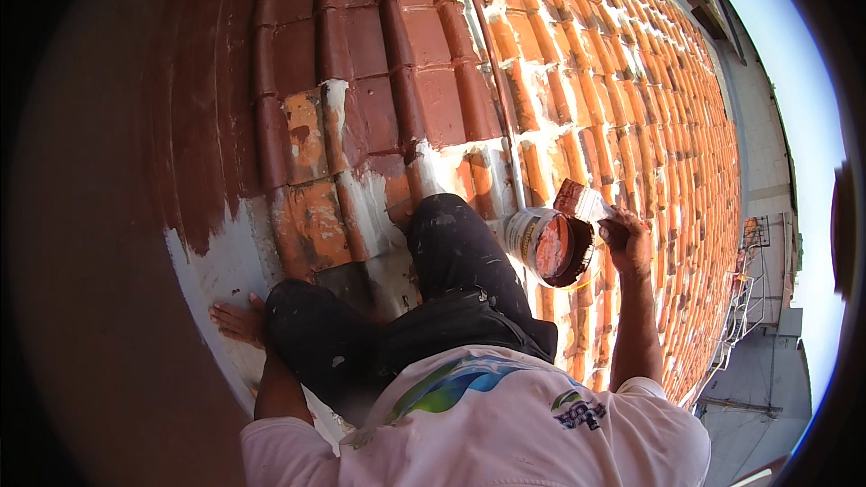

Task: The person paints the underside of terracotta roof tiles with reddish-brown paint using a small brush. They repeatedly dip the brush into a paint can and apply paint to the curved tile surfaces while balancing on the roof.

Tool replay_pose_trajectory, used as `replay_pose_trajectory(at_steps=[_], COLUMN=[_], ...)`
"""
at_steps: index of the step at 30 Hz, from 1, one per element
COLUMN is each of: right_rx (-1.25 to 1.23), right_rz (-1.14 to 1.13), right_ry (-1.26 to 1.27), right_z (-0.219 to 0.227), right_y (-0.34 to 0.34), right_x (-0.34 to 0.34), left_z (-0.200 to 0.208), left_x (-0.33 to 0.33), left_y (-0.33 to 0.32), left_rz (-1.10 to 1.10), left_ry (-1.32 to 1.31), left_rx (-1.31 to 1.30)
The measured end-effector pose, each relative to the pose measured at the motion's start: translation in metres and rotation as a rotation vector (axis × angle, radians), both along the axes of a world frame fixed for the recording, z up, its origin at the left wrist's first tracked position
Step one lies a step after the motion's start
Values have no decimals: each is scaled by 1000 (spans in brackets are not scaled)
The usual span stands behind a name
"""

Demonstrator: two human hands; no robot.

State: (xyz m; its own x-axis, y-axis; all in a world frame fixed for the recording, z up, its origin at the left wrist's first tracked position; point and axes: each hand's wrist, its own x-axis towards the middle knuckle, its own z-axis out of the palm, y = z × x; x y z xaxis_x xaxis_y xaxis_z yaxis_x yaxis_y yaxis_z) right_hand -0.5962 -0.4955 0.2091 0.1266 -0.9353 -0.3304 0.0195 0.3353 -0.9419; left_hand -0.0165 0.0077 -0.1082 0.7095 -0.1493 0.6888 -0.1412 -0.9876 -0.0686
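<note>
My right hand [629,242] is closed round the handle of a wide paintbrush [590,205]. Dark red paint coats its bristles, which point up and left, just above the mouth of a paint bucket [520,234]. The pale bucket rests on the tiles by my knee, its mouth toward me, with red-brown paint on its inside. My left hand [239,320] lies flat, fingers stretched, against the whitish strip [212,275] beside my left knee. Nothing shows in it.
I crouch on a tiled roof. Glossy dark red tiles [365,45] cover the upper left; orange tiles with white patches [649,162] spread right. A thin pipe [505,117] runs up the roof from the bucket. Metal framework [744,307] stands beyond the right edge.
</note>
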Motion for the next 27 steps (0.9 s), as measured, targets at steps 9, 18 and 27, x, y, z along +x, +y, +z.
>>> replay_pose_trajectory(at_steps=[9,18,27], right_rx=[-215,-491,-1341], right_rz=[595,662,1042], right_ry=[-245,-26,473], right_z=[-47,-165,-149], right_y=[-15,-7,18], right_x=[368,648,629], left_z=[48,67,64], left_x=[-23,-23,-21], left_y=[-12,-11,-9], left_rz=[-7,-41,-25], left_ry=[396,488,566], left_rx=[-193,-244,-274])
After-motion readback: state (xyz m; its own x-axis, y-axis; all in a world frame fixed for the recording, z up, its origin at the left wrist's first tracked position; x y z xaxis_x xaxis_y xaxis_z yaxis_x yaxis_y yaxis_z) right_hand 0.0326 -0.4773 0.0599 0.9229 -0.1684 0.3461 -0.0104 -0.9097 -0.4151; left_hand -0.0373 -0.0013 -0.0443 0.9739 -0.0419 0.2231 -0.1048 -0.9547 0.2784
